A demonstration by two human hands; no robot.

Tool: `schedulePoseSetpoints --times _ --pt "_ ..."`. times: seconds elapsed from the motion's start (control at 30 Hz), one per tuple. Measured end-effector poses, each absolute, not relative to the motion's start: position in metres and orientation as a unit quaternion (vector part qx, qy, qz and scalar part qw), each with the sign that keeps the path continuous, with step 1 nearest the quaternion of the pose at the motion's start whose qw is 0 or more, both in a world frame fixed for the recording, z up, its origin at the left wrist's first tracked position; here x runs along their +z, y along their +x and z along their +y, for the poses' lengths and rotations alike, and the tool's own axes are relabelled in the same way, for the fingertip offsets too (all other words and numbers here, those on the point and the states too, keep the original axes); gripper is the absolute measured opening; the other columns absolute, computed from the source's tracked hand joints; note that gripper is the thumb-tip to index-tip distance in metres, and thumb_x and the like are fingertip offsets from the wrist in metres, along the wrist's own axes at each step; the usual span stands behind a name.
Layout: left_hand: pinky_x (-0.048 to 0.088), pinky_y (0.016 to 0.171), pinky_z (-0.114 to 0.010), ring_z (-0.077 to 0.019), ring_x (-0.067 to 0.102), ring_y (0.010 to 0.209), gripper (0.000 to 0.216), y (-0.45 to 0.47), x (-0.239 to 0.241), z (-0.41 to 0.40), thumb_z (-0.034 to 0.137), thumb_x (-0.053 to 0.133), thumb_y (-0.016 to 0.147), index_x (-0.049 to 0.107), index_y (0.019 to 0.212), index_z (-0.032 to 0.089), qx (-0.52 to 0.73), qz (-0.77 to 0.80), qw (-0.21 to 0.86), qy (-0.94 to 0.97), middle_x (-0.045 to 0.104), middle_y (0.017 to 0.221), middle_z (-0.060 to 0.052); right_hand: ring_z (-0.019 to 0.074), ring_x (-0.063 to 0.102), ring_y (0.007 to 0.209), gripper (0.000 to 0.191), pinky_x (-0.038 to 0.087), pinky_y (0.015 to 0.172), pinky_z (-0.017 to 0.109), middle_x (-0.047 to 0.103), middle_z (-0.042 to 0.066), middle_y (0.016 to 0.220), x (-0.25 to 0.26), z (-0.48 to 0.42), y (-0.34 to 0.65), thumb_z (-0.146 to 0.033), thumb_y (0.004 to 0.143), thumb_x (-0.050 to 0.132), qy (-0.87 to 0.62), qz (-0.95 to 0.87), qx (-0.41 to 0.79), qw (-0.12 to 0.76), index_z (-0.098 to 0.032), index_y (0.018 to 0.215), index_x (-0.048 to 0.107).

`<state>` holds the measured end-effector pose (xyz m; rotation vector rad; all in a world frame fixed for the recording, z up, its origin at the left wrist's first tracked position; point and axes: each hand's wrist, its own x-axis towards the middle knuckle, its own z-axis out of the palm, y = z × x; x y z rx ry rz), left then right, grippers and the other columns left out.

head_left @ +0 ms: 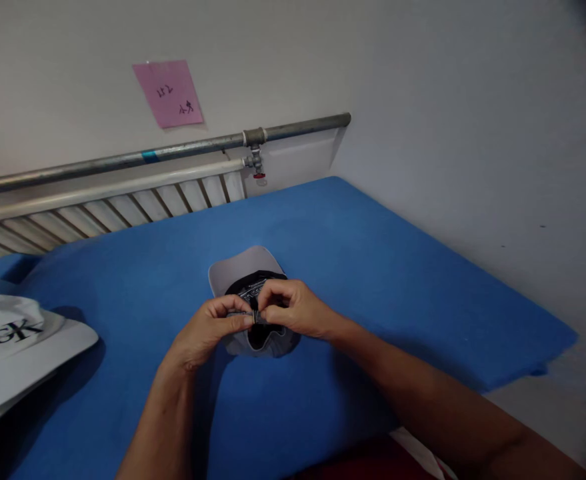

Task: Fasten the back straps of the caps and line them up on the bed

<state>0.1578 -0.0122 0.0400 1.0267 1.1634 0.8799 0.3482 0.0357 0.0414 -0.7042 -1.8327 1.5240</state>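
Observation:
A grey cap (240,267) with a dark inner lining lies upside down on the blue cloth-covered table (353,247), its brim pointing away from me. My left hand (207,330) and my right hand (293,308) meet over the cap's rear opening. Both pinch the cap's back strap (253,313) between thumb and fingers, fingertips almost touching. The rear half of the cap is hidden under my hands.
A white bucket hat (17,347) with black letters lies at the left edge of the table. Behind the table run a metal pipe (173,152) and a slatted rail. A pink paper note (169,92) is stuck on the wall. A wall borders the right side.

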Motion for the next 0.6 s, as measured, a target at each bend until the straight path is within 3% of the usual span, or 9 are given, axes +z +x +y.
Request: schedulePoseSetpoints --times 0.4,0.6 --pt "0.041 0.054 -0.020 -0.0080 0.054 0.055 0.020 0.1590 0.0436 -0.0132 0.028 0.081 0.063 0.068 0.072 0.016 0.366 0.528 0.629 0.438 0.063 0.064 0.002 0.0080 0.046 0.056 0.009 0.038 0.055 0.021 0.053 -0.003 0.063 0.0400 0.0278 0.3462 -0.011 0.070 0.057 -0.247 -0.803 0.398 0.368 -0.018 0.065 0.056" --pt "0.042 0.057 -0.020 -0.0079 0.055 0.058 0.020 0.1564 0.0423 -0.0129 0.029 0.080 0.065 0.069 0.077 0.017 0.345 0.526 0.626 0.460 0.064 0.067 0.001 0.0077 0.047 0.055 0.009 0.039 0.053 0.021 0.054 -0.004 0.063 0.0382 0.0284 0.3464 -0.010 0.069 0.058 -0.252 -0.785 0.454 0.336 -0.018 0.067 0.060"
